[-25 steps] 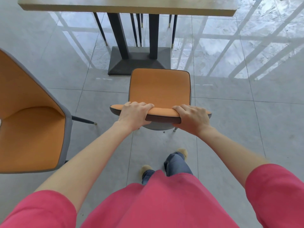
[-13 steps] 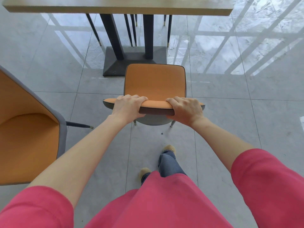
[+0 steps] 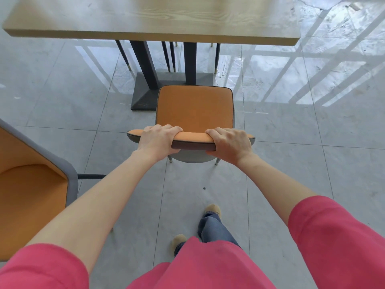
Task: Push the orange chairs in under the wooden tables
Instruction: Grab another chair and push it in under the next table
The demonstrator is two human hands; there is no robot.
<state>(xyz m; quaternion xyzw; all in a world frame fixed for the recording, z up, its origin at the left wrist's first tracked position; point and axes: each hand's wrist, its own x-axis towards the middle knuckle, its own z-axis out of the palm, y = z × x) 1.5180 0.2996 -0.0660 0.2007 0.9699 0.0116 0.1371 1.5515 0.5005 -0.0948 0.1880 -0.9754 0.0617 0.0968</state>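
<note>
Fingers [image 3: 160, 130] of your left hand [image 3: 156, 140] curled over the top edge of the chair [image 3: 193, 109] backrest, closed around it with the thumb underneath; those of your right hand [image 3: 229, 142] wrapped the same edge further along, equally closed. You held the backrest with both hands, set apart along its curved rim.

The chair stood on the floor [image 3: 312, 163] facing the table [image 3: 145, 21], its seat front close to the table base [image 3: 143, 97] but, as far as could be judged, not yet under the top. You were in the pushing step. The next move called for an even forward push from both hands, kept straight so the seat cleared the base.

The seat was orange, smooth, padded, square with rounded corners and dark piping; the shell beneath was grey. The tabletop showed pale wood grain. The floor tiles were grey and glossy. A second chair [image 3: 31, 195] stood to your left, not yet pushed in.
</note>
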